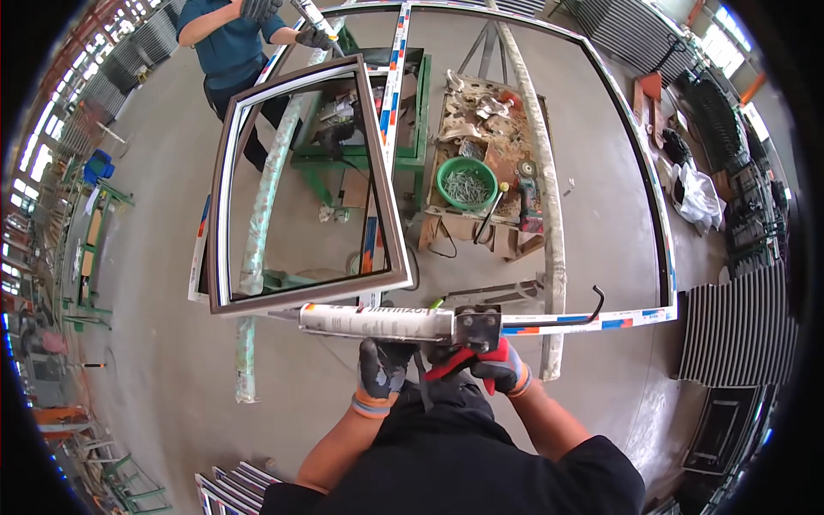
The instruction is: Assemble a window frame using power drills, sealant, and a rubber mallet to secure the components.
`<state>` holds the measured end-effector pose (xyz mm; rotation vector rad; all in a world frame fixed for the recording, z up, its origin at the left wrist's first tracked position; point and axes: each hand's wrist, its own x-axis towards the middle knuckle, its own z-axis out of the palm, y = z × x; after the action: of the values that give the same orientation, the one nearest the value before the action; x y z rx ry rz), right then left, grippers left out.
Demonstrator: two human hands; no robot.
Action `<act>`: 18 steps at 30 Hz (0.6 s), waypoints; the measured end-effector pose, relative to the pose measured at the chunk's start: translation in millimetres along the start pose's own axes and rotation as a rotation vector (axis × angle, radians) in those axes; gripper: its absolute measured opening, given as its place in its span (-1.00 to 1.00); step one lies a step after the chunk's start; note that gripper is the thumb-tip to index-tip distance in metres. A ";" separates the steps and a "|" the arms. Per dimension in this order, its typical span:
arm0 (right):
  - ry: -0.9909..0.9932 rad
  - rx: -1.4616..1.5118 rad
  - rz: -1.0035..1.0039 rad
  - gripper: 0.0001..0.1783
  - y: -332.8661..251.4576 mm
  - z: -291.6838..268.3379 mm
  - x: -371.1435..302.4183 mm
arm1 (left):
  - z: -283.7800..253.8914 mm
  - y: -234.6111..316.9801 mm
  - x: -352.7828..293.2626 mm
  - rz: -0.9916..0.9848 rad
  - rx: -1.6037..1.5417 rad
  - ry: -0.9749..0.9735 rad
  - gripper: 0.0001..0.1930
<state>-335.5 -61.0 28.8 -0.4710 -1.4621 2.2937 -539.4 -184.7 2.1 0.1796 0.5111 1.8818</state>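
Observation:
Level across the front of my body is a caulking gun [478, 329] loaded with a white sealant tube [373, 323], its nozzle end pointing left. Its bent pull rod reaches out to the right. My right hand [505, 371], in a grey-and-black glove with an orange cuff, grips the red handle and trigger. Below the barrel, my left hand [383, 367] is closed against the gun's underside, its fingers partly hidden. Just beyond the nozzle lies a brown-edged window sash [390, 206], tilted on top of a larger frame [631, 137] with printed protective film.
Speckled support bars [536, 129] run beneath the frames. Below them stand a green metal stand [412, 159] and a littered workbench [459, 107] with a green bowl [466, 183] of screws and an angle grinder [530, 199]. At the far left a co-worker [230, 56] holds another caulking gun [311, 19].

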 end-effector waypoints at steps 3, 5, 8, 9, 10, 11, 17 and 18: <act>-0.030 -0.165 0.128 -0.37 -18.3 25.5 -2.2 | -14.0 11.9 -35.0 0.022 0.079 0.136 -0.30; 0.024 -0.224 0.186 -0.40 -19.3 43.4 -3.9 | -17.8 20.1 -50.0 0.042 0.058 0.154 -0.31; 0.023 -0.174 0.164 -0.43 -8.9 57.2 -9.0 | -22.8 33.3 -64.9 0.057 0.007 0.159 -0.26; 0.010 -0.078 0.165 -0.44 -8.8 63.2 -8.6 | -30.9 36.5 -67.3 0.045 0.012 0.167 -0.26; -0.003 0.020 0.164 -0.44 -9.0 67.5 -8.1 | -38.3 39.8 -69.1 0.056 0.028 0.171 -0.26; -0.020 0.119 0.162 -0.45 -7.5 67.2 -6.4 | -38.8 42.9 -67.5 0.071 0.047 0.175 -0.25; 0.178 0.339 0.081 -0.53 4.3 21.4 -7.3 | -57.3 35.4 -48.5 0.135 0.460 0.198 -0.25; 0.235 0.374 -0.008 -0.49 25.5 -10.5 -25.1 | -53.1 39.8 -36.4 0.011 0.470 0.143 -0.35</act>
<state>-312.1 -74.8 3.2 -0.5938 -0.8968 2.3387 -579.4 -243.4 -23.9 0.3580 1.0491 1.7668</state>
